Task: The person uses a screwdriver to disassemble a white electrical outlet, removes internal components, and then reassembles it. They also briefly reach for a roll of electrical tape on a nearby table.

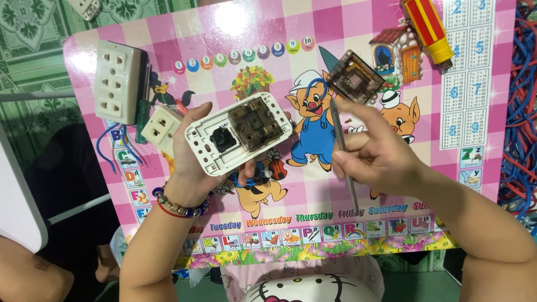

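My left hand (193, 154) grips a white socket plate (238, 134), turned back side up, with a brown square module and a black part set in it. My right hand (372, 151) holds thin metal tweezers (342, 154), tips pointing up, just right of the plate. A loose brown square module (354, 76) lies on the table above my right hand.
The pink cartoon table top (313, 33) carries a white triple socket (116, 81) at the left, a small white socket (161, 126) and a green-handled screwdriver beside it, and a red and yellow screwdriver (428, 28) at the top right. Red and blue wires (520, 112) lie off the right edge.
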